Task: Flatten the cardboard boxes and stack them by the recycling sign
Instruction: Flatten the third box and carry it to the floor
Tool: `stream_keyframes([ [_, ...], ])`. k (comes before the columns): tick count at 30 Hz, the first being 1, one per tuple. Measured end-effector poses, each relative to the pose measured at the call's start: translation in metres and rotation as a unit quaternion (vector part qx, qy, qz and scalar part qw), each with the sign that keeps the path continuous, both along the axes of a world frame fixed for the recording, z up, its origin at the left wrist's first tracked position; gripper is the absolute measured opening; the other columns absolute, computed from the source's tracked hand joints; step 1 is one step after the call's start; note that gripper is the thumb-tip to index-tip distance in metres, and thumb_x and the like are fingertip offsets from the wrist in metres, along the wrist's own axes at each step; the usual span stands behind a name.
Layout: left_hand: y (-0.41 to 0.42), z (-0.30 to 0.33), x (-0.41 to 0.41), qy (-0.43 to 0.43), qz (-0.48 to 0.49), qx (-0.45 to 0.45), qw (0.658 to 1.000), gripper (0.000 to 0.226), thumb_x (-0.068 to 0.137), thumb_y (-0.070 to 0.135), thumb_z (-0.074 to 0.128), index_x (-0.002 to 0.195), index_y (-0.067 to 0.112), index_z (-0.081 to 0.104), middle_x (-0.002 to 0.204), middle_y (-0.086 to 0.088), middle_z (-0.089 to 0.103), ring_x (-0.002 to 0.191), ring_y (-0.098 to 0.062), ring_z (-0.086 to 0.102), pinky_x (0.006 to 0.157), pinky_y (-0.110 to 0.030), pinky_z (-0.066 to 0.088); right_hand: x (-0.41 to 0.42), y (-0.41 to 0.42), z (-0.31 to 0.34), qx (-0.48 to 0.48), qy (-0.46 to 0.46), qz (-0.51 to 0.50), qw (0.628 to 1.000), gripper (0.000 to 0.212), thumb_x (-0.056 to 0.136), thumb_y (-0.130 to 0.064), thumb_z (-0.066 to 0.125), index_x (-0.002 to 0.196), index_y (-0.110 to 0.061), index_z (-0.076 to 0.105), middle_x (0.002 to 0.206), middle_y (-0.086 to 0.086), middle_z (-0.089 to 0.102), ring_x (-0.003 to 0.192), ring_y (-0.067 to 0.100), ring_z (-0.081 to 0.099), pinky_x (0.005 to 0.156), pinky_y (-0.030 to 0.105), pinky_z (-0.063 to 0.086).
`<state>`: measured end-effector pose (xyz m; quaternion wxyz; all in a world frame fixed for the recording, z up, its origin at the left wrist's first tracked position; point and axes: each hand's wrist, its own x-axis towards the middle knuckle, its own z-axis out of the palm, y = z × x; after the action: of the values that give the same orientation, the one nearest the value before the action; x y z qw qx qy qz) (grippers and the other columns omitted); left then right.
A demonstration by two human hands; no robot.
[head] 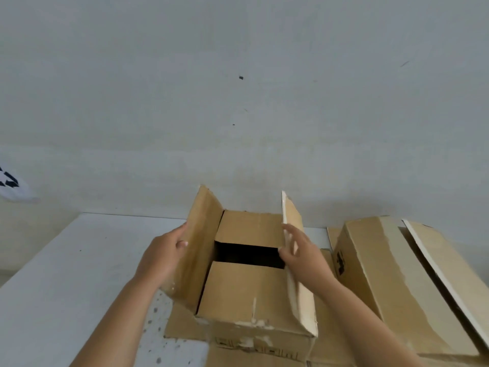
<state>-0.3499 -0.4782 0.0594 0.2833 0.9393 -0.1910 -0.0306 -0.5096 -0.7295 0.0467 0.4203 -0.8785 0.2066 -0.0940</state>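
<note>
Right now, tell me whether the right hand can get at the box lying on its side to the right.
Probably yes: the right hand rests on the open box's flap, and nothing stands between it and the tipped box.

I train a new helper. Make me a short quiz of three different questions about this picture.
1. True or false: the two upright flaps of the middle box are folded shut.
2. What does the left hand hold? A) the left flap B) tape C) the second box
3. Fill in: the right hand is at the right ____.

Key: 1 false; 2 A; 3 flap.
</note>
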Motion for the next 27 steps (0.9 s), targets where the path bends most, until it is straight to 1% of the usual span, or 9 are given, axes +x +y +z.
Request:
stream_keyframes([
  [3,0.011,-0.011,0.018,-0.008,0.046,0.05,0.998,0.049,0.097,0.015,0.042,0.143,0.032,0.035,0.131,-0.009,0.058,0.071,-0.016,0.062,0.063,-0.031,0.05,-0.023,-0.028,0.011,0.039,-0.025,-0.052,0.998,0.051,0.095,-0.028,0.052,0.141,-0.039,0.034,0.134,-0.007,0.053,0.11,0.013,0.06,0.065,0.012,0.043],
  [5,0.016,-0.024,0.026,-0.007,0.069,0.088,0.994,0.048,0.098,0.013,0.037,0.143,0.029,0.037,0.132,-0.012,0.056,0.099,-0.029,0.061,0.079,-0.039,0.052,-0.035,-0.043,0.015,0.02,-0.013,-0.069,0.997,0.052,0.095,-0.029,0.052,0.142,-0.039,0.033,0.126,-0.005,0.06,0.096,0.003,0.057,0.061,0.012,0.042],
  [7,0.013,-0.042,0.027,-0.022,0.075,0.171,0.982,0.047,0.098,0.011,0.032,0.143,0.021,0.037,0.148,-0.013,0.037,0.133,-0.035,0.034,0.104,-0.049,0.037,-0.044,-0.049,0.018,-0.017,0.018,-0.066,0.997,0.055,0.094,-0.03,0.05,0.145,-0.038,0.029,0.104,-0.008,0.064,0.076,0.003,0.058,0.062,0.017,0.047],
  [9,0.002,-0.06,0.019,-0.023,0.065,0.2,0.977,0.044,0.099,0.016,0.03,0.143,0.018,0.035,0.156,-0.017,0.011,0.144,-0.037,0.002,0.116,-0.05,0.011,-0.046,-0.055,0.02,-0.099,0.062,-0.061,0.991,0.058,0.095,-0.031,0.048,0.147,-0.033,0.025,0.134,-0.007,0.052,0.117,0.013,0.054,0.095,0.032,0.049],
  [10,-0.005,-0.067,0.013,-0.017,0.063,0.187,0.98,0.046,0.099,0.024,0.031,0.145,0.018,0.031,0.156,-0.02,0.003,0.143,-0.038,-0.008,0.116,-0.05,0.002,-0.046,-0.058,0.021,-0.162,0.1,-0.063,0.98,0.058,0.095,-0.03,0.047,0.148,-0.03,0.024,0.153,-0.007,0.031,0.139,0.018,0.032,0.111,0.039,0.035],
  [13,-0.022,-0.086,-0.004,-0.012,0.046,0.163,0.985,0.062,0.096,0.048,0.022,0.148,0.015,0.018,0.156,-0.02,0.001,0.142,-0.035,-0.018,0.114,-0.051,-0.009,-0.045,-0.063,0.015,-0.311,0.225,-0.048,0.922,0.048,0.093,-0.03,0.052,0.139,-0.021,0.042,0.161,-0.006,0.0,0.148,0.028,0.001,0.118,0.047,0.011],
  [20,-0.033,-0.106,-0.023,-0.027,-0.018,0.145,0.989,0.072,0.09,0.059,0.011,0.15,0.02,0.006,0.158,-0.01,0.009,0.145,-0.03,0.003,0.118,-0.047,0.009,-0.036,-0.02,-0.061,-0.095,0.273,0.003,0.957,0.087,0.092,-0.058,0.035,0.15,-0.015,-0.015,0.158,0.006,-0.018,0.147,0.026,-0.008,0.12,0.04,0.009],
  [23,-0.031,-0.107,-0.022,-0.023,-0.04,0.155,0.987,0.063,0.093,0.056,0.015,0.15,0.03,0.001,0.159,-0.008,0.003,0.145,-0.031,-0.001,0.117,-0.049,0.007,-0.025,-0.013,-0.073,-0.009,0.234,-0.034,0.971,0.082,0.096,-0.051,0.034,0.149,-0.017,-0.018,0.159,0.002,-0.017,0.148,0.022,0.001,0.119,0.04,0.017],
  [27,-0.029,-0.112,-0.019,-0.003,-0.062,0.139,0.988,0.052,0.094,0.056,0.017,0.145,0.045,0.017,0.159,-0.006,-0.001,0.145,-0.031,-0.003,0.117,-0.049,0.009,-0.019,-0.019,-0.08,-0.017,0.221,-0.037,0.974,0.073,0.098,-0.045,0.035,0.152,-0.018,-0.007,0.16,0.003,0.007,0.141,0.024,0.03,0.11,0.039,0.034],
])
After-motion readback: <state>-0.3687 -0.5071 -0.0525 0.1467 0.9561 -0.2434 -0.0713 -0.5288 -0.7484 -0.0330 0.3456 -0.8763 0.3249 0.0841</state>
